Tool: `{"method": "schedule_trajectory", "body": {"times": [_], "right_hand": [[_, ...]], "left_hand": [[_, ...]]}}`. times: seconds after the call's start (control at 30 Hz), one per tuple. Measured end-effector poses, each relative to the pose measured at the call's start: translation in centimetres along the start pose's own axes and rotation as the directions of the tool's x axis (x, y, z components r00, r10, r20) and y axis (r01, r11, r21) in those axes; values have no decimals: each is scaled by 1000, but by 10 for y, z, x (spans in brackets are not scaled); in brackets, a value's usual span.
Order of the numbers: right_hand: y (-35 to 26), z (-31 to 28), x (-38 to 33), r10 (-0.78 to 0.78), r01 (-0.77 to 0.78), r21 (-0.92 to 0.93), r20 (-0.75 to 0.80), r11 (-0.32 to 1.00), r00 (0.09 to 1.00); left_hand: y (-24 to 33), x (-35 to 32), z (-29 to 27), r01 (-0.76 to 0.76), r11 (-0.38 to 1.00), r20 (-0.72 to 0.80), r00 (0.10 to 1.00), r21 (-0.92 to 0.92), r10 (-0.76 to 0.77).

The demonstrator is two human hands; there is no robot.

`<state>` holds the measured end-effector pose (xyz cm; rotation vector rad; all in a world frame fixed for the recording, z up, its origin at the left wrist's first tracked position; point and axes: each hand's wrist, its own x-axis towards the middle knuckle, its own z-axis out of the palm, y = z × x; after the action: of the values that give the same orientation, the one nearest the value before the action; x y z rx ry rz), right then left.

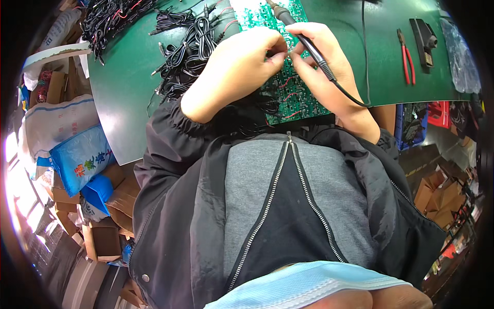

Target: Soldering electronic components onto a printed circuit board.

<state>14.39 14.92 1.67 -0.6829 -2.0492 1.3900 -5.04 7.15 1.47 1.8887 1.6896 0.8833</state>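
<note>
A green circuit board (303, 100), dense with small parts and short red wires, lies on the table in front of me. My right hand (334, 77) is closed round the dark handle of a soldering iron (317, 55), whose tip end points to the far left over the board. The fingers of my left hand (236, 62) are pinched together above the board, close to my right fingertips. Whatever they pinch is too small to make out. Bundled black cables (195, 44) with plugs lie left of the board, partly hidden by my left hand and forearm.
On the green table (121, 108), red-handled pliers (406, 59) and a black device (424, 41) with a knob lie at the right. More black cables (110, 23) are piled far left. The iron's cord (352, 98) trails from my right hand. Cardboard boxes (103, 239) and bags crowd the lower left.
</note>
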Motion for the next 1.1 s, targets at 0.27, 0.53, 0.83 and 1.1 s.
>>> {"method": "schedule_trajectory", "body": {"times": [0.27,0.53,0.83,1.1], "right_hand": [[-21,-39,-19,-89,56,-339,-82,939,993],[-44,-63,-51,92,-111,-90,-188,990,978],[-44,-57,-49,158,-174,-101,-155,980,975],[-44,-56,-44,183,-199,-118,-135,973,974]], "left_hand": [[-13,2,23,18,983,-80,997,180,-4],[1,4,19,74,989,-141,988,124,-56],[2,3,25,79,977,-199,979,197,-39],[1,4,26,72,976,-213,977,204,-27]]}}
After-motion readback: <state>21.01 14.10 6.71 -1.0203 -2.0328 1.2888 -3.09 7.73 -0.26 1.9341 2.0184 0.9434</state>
